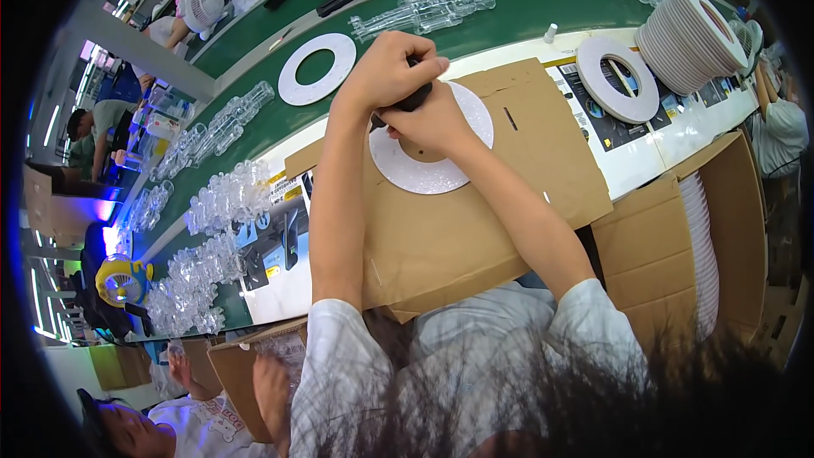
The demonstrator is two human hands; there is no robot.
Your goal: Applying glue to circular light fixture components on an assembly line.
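On a flat brown cardboard sheet point(432, 254) in front of me lies a white speckled ring point(432, 178). Above its far left part, my left hand point(386, 72) closes round the upper end of a dark tool point(415, 99). My right hand point(428, 123) is closed on the same tool just below, over the ring's hole. Its working end is hidden by my fingers, so I cannot tell its kind. Cardboard shows through the hole, with a small dark mark in it.
Another white ring point(317, 69) lies far left; a thicker ring point(617, 79) and a stack of rings point(691, 38) stand right. Clear plastic pieces point(208, 263) crowd the left, more point(424, 13) lie behind. An open carton point(653, 246) is at right. A co-worker point(186, 424) sits lower left.
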